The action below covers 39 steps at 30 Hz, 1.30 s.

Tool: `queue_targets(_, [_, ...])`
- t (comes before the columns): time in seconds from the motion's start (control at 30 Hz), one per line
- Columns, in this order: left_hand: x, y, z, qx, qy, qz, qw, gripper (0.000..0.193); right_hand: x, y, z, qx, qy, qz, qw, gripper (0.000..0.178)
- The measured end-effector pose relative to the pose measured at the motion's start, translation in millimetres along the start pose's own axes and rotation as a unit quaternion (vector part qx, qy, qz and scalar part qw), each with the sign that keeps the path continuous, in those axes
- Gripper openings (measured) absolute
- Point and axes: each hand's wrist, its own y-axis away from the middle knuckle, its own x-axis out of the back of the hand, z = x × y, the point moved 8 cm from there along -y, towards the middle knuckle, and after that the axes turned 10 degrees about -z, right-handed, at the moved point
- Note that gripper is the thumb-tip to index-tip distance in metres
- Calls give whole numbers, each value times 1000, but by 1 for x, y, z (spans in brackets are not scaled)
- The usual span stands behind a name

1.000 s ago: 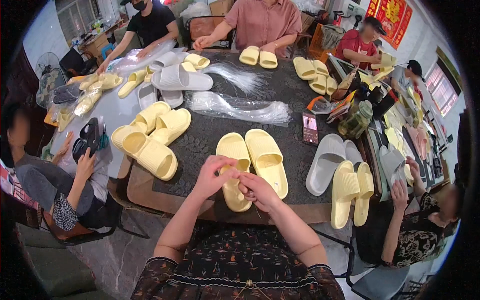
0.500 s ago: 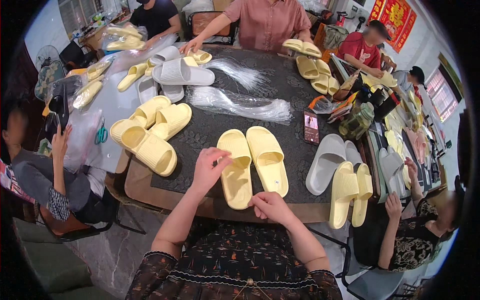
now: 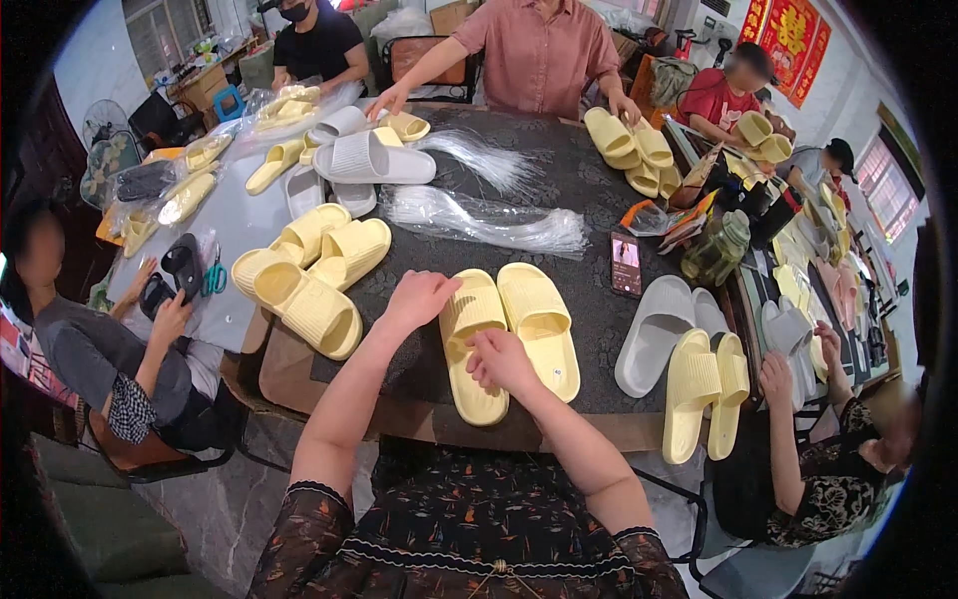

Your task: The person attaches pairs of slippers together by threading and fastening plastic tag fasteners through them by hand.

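Note:
A pair of pale yellow slide slippers lies in front of me: a left slipper point(image 3: 477, 399) and a right slipper point(image 3: 549, 369), open toe ends away from me. My left hand point(image 3: 421, 302) is at the outer edge of the left slipper's strap, its fingers bent together near the upper end. My right hand point(image 3: 502, 361) hangs over the same slipper, just below the strap, with thumb and fingertips pinched. Whatever either pinch holds, if anything, is too small or hidden.
Left stand stacked yellow slippers point(image 3: 314, 295); grey slippers point(image 3: 374, 158) lie beyond. Bundles of clear plastic strands point(image 3: 489, 220) cross the table's middle. Right are a phone point(image 3: 626, 265), a glass jar point(image 3: 717, 250), a grey slipper point(image 3: 654, 334) and a yellow pair point(image 3: 691, 389). Several co-workers sit or stand around.
My right hand has moved up from the left slipper's heel to near its strap. My left hand has shifted slightly up. Across the table, a co-worker's hand now rests at the yellow slippers.

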Motion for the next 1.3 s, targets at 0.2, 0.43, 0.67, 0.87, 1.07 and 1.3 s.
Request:
queue_targets(0.2, [-27, -34, 1, 86, -187, -87, 975, 56, -3, -22, 12, 4, -15, 28, 999, 31])
queue_targets(0.43, [-38, -37, 21, -40, 69, 182, 980, 24, 10, 4, 5, 6, -27, 17, 999, 30])
queue_targets(0.67, [-36, -29, 1, -33, 359, 197, 912, 17, 89, 126, -18, -40, 67, 72, 994, 24])
queue_targets(0.87, [-39, -33, -11, -13, 417, 197, 887, 18, 172, 164, -9, -25, 89, 268, 959, 18])
queue_targets(1.07, [-34, -38, -5, -39, 409, 198, 890, 19, 152, 115, -25, 232, -375, 218, 871, 11])
queue_targets(1.3, [-36, -62, 29, -66, 230, 94, 966, 25, 137, 72, 6, 119, -80, 202, 969, 13])
